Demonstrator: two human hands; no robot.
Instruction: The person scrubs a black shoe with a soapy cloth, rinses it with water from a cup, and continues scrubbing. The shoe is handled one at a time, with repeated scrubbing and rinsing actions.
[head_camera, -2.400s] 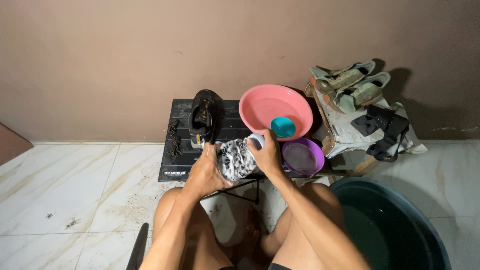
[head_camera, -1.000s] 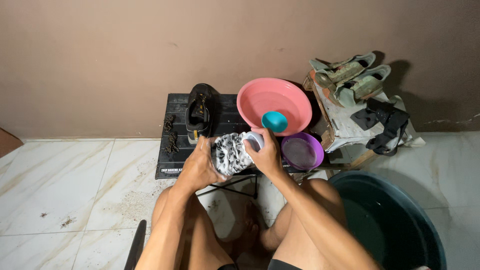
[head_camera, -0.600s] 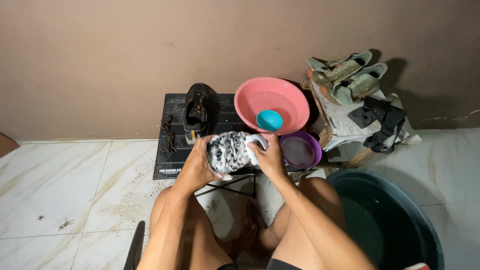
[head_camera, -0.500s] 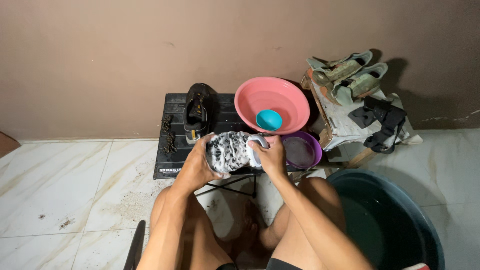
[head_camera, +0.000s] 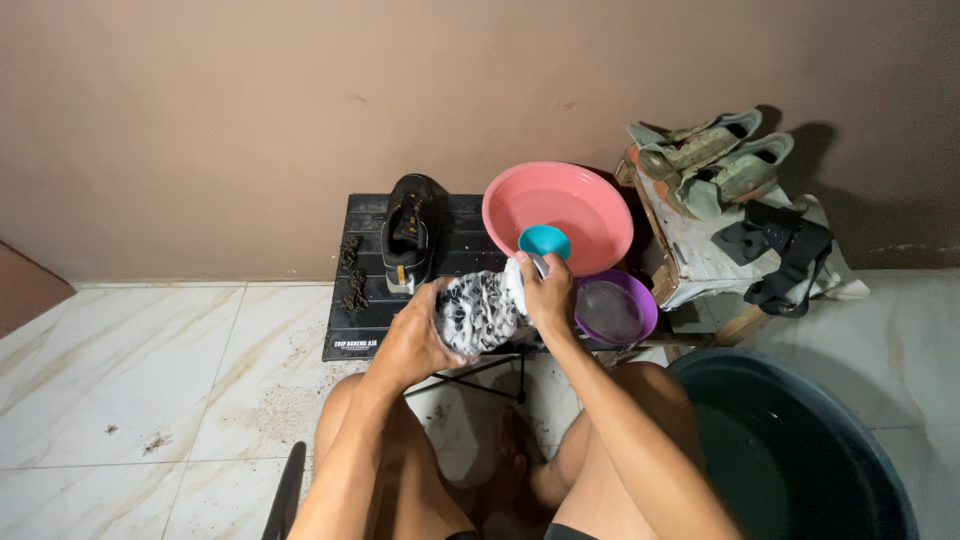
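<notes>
Holding a black-and-white patterned shoe in front of us, above the near edge of the low black slatted table. Our left hand is cupped around the shoe's 9 o'clock end, fingers wrapped onto its surface. Our right hand is closed on the 3 o'clock end, where a bit of white shows under the fingers; what that white piece is, we cannot tell.

Surroundings noted:
- Black shoe lies on the table at 11 o'clock from the hands, with loose dark laces just beside it.
- Pink basin at 1 o'clock, a small teal cup inside it.
- Purple bowl just beside the right hand at 3 o'clock.
- Pair of grey-green shoes on a stand at 2 o'clock, dark cloth draped below them.
- Dark green tub at 4 o'clock by our right knee.
</notes>
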